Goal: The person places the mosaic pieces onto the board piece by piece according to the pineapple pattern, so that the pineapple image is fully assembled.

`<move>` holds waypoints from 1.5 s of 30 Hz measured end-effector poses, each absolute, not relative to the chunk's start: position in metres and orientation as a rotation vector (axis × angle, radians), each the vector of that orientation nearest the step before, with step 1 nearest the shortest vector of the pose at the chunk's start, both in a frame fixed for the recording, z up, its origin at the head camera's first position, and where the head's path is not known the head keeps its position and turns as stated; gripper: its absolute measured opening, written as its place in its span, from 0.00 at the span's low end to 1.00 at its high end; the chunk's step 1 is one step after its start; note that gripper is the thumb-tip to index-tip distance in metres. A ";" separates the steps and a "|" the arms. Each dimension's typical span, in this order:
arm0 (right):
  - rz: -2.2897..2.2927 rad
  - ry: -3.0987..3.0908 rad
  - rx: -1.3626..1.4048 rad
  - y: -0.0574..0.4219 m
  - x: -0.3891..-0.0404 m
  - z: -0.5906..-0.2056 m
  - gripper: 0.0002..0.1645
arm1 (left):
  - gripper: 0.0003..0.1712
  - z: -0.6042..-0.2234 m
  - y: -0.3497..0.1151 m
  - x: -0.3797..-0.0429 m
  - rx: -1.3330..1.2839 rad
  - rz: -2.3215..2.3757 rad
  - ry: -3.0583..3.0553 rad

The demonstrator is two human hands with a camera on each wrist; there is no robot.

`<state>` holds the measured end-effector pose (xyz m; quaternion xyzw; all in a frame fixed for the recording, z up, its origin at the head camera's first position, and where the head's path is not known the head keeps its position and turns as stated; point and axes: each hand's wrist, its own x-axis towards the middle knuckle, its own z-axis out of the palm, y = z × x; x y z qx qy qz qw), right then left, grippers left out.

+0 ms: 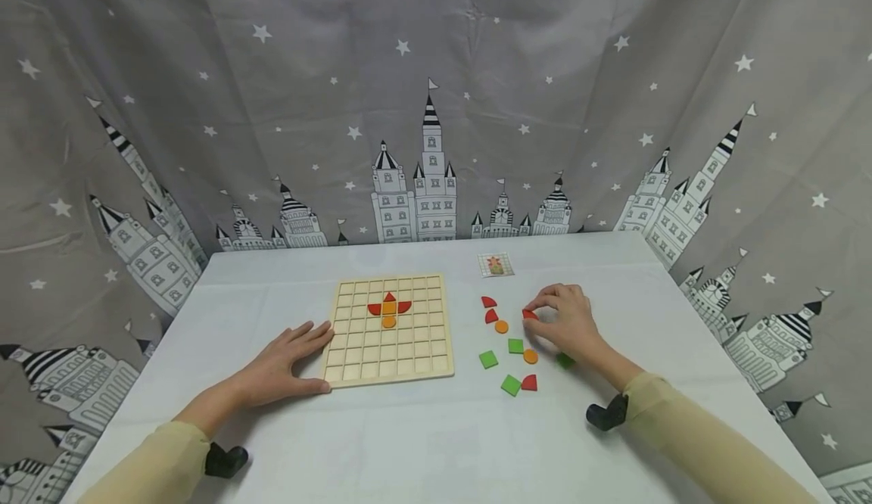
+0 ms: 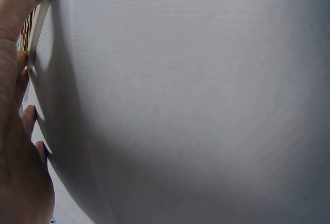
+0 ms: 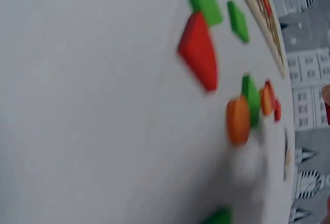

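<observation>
My left hand lies along the left side of a wooden grid board, fingers spread at its edge and thumb at the near left corner. On the board sit a red triangle, an orange square, two red quarter-circle pieces beside it and an orange disc. My right hand pinches a red quarter-circle piece between thumb and fingertips, over the loose pieces. Partly under that hand is a green square. In the right wrist view only a sliver of the fingers shows.
Loose pieces lie right of the board: several green squares, orange discs and red quarter-circles. A small pattern card lies behind them on the white table. A grey castle-print curtain hangs behind.
</observation>
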<state>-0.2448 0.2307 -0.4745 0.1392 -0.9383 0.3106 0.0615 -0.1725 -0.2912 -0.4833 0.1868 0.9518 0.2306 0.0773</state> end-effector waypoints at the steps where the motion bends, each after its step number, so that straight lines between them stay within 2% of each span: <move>1: 0.953 -2.829 0.443 0.224 -0.246 -0.469 0.11 | 0.61 -0.483 -0.291 -0.172 0.546 0.688 2.849; 8: 0.970 -2.810 0.570 0.163 -0.251 -0.452 0.11 | 0.60 -0.482 -0.293 -0.173 0.560 0.687 2.844; 15: 0.910 -2.789 0.715 0.094 -0.259 -0.458 0.09 | 0.60 -0.481 -0.292 -0.175 0.564 0.687 2.846; 21: 0.919 -2.834 0.768 0.057 -0.263 -0.463 0.08 | 0.59 -0.481 -0.293 -0.172 0.580 0.705 2.844; 45: 0.803 -2.849 0.819 0.028 -0.269 -0.490 0.14 | 0.59 -0.482 -0.296 -0.171 0.585 0.709 2.852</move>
